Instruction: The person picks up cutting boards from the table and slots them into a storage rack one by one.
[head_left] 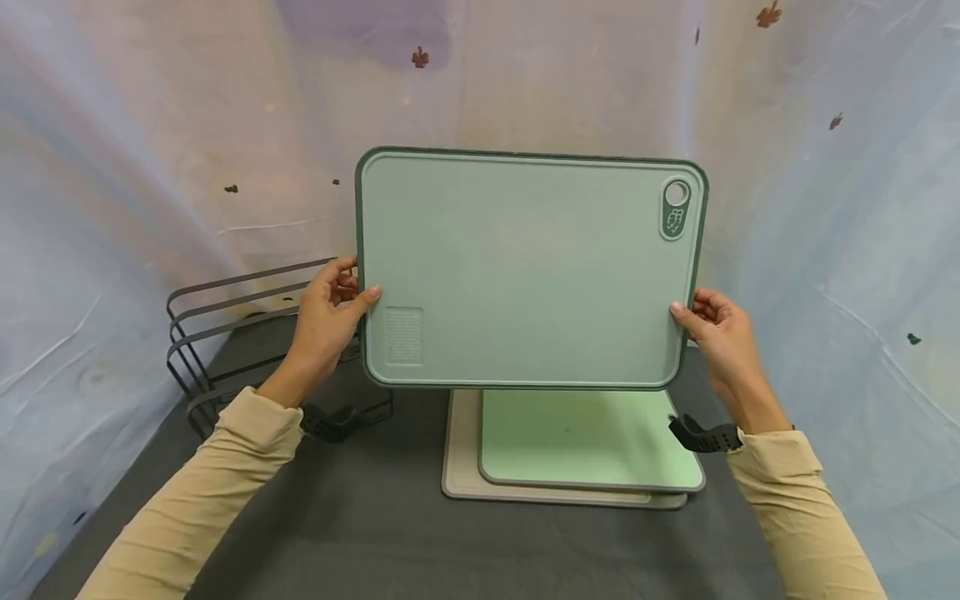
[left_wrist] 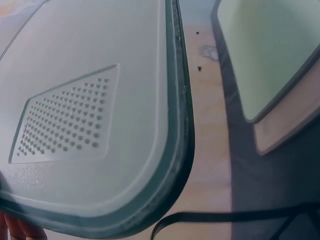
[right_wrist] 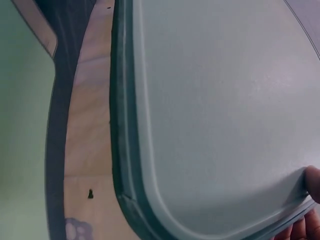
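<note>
A grey-green cutting board (head_left: 525, 267) with a dark green rim is held up above the table, its broad face toward the head camera. My left hand (head_left: 325, 321) grips its left edge, thumb on the face near a small studded grating patch (head_left: 404, 336). On the opposite edge, my right hand (head_left: 723, 346) pinches the board between thumb and fingers. A round hanging hole (head_left: 677, 193) shows at its upper right corner. In the left wrist view the studded corner of the cutting board (left_wrist: 135, 130) fills much of the frame; the right wrist view shows its plain lower corner (right_wrist: 215, 125).
Below lie a light green board (head_left: 585, 442) and, under it, a beige board (head_left: 463, 467), both partly covered by the raised one. A black wire rack (head_left: 197, 333) stands at left on the dark grey table (head_left: 360, 525). A patterned curtain (head_left: 525, 75) hangs behind.
</note>
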